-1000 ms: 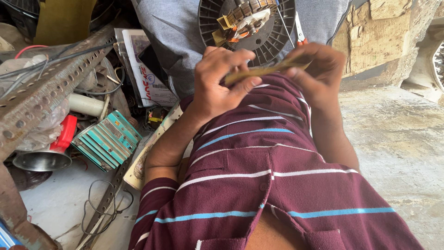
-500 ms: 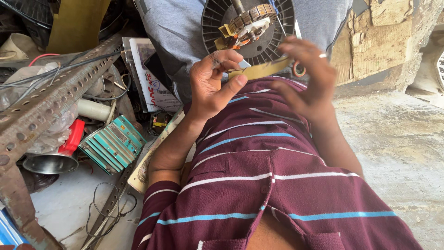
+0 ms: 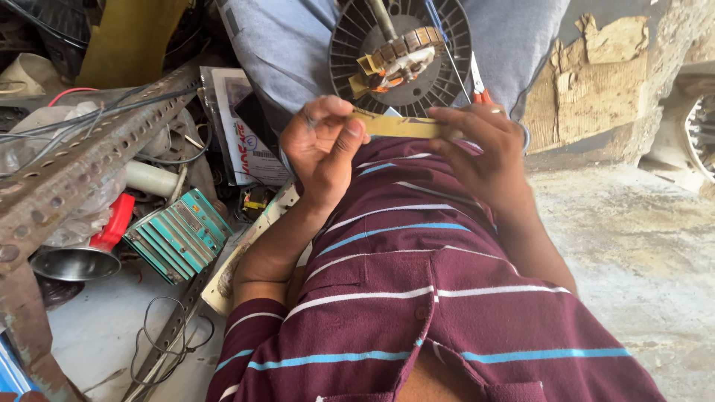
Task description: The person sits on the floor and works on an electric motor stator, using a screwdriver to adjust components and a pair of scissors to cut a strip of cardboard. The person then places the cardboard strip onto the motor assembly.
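My left hand (image 3: 322, 149) and my right hand (image 3: 484, 152) hold a narrow yellowish strip (image 3: 395, 125) between them, one hand at each end, just above my striped maroon shirt (image 3: 417, 283). Beyond the strip a round black slotted motor part (image 3: 402, 52) with copper windings and a metal shaft rests on my lap, on grey trousers (image 3: 283, 52). An orange-handled tool (image 3: 482, 95) peeks out behind my right hand.
To the left lie a rusty perforated metal angle bar (image 3: 82, 164), a teal finned block (image 3: 175, 237), a red object (image 3: 113, 223), a metal cup (image 3: 71, 262), loose wires (image 3: 160, 350) and a printed paper (image 3: 242, 134). Bare concrete floor (image 3: 633, 246) spreads to the right.
Both hands have spread apart along the strip, which now lies level. The view has tilted down a little, so the motor part sits higher in view.
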Demonstrator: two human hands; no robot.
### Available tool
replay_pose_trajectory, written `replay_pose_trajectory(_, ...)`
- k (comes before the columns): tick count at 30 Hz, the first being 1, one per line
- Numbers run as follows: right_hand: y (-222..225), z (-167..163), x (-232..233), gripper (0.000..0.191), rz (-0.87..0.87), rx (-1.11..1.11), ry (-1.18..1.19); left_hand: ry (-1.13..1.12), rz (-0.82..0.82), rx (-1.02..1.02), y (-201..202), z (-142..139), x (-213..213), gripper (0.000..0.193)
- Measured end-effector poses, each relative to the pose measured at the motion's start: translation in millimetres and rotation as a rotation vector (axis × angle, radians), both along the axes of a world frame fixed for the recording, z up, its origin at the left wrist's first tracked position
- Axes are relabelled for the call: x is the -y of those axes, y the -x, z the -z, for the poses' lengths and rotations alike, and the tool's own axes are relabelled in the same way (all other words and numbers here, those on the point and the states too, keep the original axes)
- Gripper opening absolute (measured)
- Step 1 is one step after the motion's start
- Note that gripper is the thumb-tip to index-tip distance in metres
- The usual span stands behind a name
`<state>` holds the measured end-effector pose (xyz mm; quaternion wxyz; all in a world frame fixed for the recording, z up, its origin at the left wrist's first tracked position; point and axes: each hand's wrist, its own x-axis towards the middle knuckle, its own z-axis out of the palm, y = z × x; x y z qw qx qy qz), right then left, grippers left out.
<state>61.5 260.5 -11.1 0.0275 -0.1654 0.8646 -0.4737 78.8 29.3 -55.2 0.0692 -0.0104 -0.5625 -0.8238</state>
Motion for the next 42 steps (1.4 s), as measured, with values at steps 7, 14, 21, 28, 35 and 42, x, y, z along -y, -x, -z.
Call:
replay_pose_trajectory(7, 4, -28, 11, 0.041, 0.013, -0.114, 0.018, 0.296, 0.195, -0.128, 11, -16, -3, 0.011)
replay_pose_trajectory(14, -19, -2, 16, 0.017, 0.139, -0.027, 0.36, 0.367, 0.121, -0.243, 3, -16, -19, 0.027)
replay_pose_trajectory(21, -24, 20, -3, 0.051, 0.103, -0.025, 0.852, 0.31, 0.46, -0.254, -4, -16, -29, 0.064)
replay_pose_trajectory(28, -26, 36, -8, 0.057, -0.086, 0.332, 0.885, 0.657, 0.2, -0.484, 2, -18, -30, 0.034)
replay_pose_trajectory(35, -32, 40, -6, 0.048, 0.001, 0.462, 0.962, 0.701, -0.014, -0.507, 2, -14, -28, 0.023)
replay_pose_trajectory(42, -20, 55, 12, 0.02, 0.304, 0.328, 0.961, 0.715, 0.013, -0.507, 4, -6, -23, 0.022)
